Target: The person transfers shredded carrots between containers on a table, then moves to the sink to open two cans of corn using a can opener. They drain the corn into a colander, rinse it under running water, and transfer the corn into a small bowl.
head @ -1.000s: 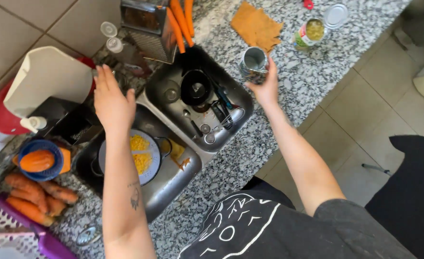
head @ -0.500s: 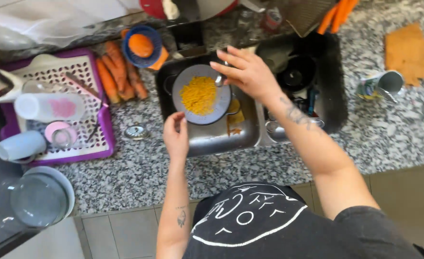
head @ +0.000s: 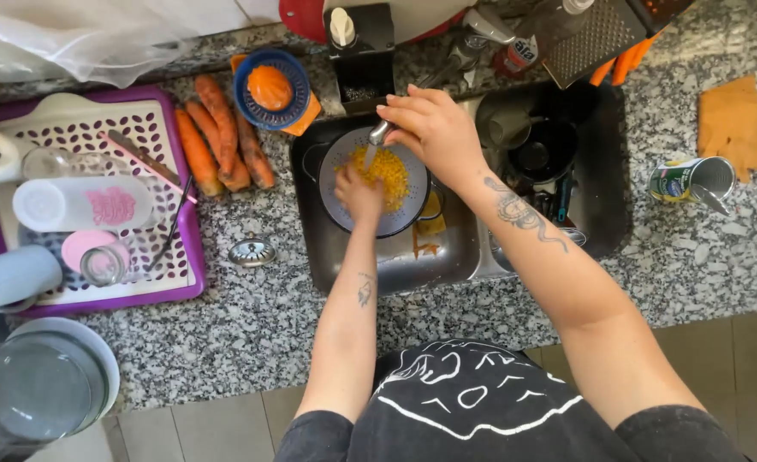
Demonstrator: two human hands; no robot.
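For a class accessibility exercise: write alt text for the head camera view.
Seen from above, a person's left hand and right hand work over a colander of yellow corn in a steel sink; carrots lie left of it.

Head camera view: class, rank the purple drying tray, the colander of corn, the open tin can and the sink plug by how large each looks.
1. Purple drying tray, clearly largest.
2. Colander of corn, though it sits lower in the sink, so it may look smaller than it is.
3. Open tin can.
4. Sink plug, smallest.
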